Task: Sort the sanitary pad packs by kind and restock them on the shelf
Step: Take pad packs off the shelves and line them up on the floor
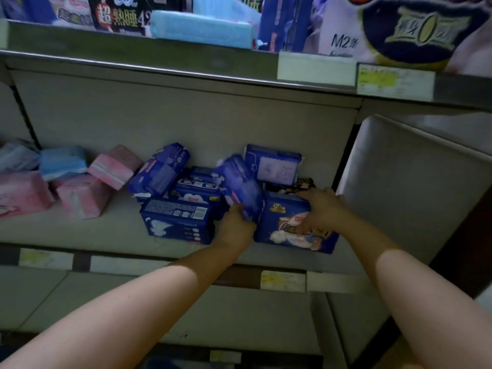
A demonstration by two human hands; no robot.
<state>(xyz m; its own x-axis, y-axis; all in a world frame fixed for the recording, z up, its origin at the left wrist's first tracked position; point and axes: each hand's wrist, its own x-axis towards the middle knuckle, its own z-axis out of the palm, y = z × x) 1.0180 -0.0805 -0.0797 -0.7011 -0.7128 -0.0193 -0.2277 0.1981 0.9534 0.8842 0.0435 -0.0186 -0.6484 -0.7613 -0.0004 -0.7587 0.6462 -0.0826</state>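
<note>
**A:** Nearest first: what do the hands have?

**B:** The left hand (235,222) has its fingers curled round the low end of a tilted blue pack (241,186), which is blurred and sits mid-shelf. The right hand (323,209) clasps the 420 pack (288,227) just to its right, with the thumb on the near face and the fingers over the top.

**A:** How will they handle?

**B:** Light and soft, I judge, under slick film. Squeeze across the short ends, never by a corner.

**A:** And farther back?

**B:** More dark blue packs (197,187) are heaped touching on the shelf (80,233). The pink packs (114,166) lie to the left, apart, so the kinds look partly sorted.
</note>
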